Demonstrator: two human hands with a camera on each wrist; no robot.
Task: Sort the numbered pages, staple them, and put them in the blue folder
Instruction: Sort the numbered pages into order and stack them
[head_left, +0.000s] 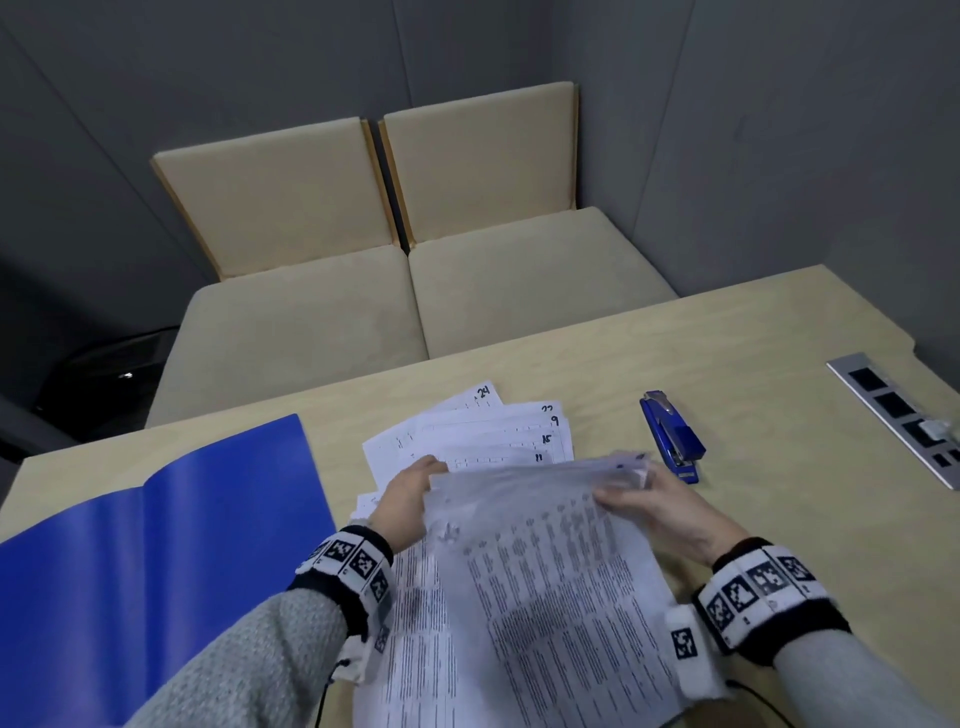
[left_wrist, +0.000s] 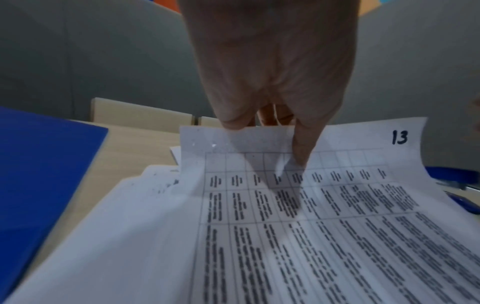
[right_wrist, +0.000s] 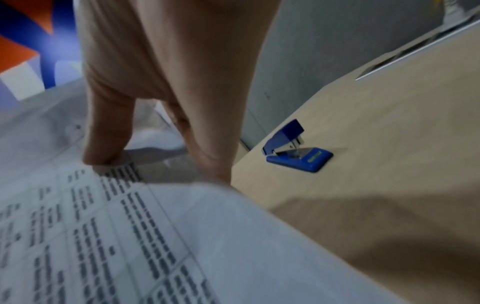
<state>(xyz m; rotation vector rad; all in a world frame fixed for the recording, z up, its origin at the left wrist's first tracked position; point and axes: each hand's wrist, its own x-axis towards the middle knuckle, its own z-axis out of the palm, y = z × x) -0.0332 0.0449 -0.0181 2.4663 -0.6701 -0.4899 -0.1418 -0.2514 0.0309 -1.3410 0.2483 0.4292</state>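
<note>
Both hands hold a sheaf of printed pages (head_left: 550, 582) lifted off the table's near middle. My left hand (head_left: 410, 493) pinches its top left edge; in the left wrist view the thumb (left_wrist: 301, 148) lies on the sheet marked 13 (left_wrist: 337, 205). My right hand (head_left: 644, 499) grips the top right corner, thumb (right_wrist: 106, 139) pressing on the pages (right_wrist: 130, 236). Beyond the hands, a fan of pages (head_left: 498, 431) marked 24, 9, 15, 11 lies flat. The blue folder (head_left: 156, 545) lies open at left. A blue stapler (head_left: 672, 436) sits right of the fan.
The wooden table (head_left: 779, 338) holds a metal socket strip (head_left: 898, 415) at its right edge. Two beige cushioned seats (head_left: 415, 291) stand behind the table against grey walls. The stapler (right_wrist: 296, 152) lies just right of my right hand.
</note>
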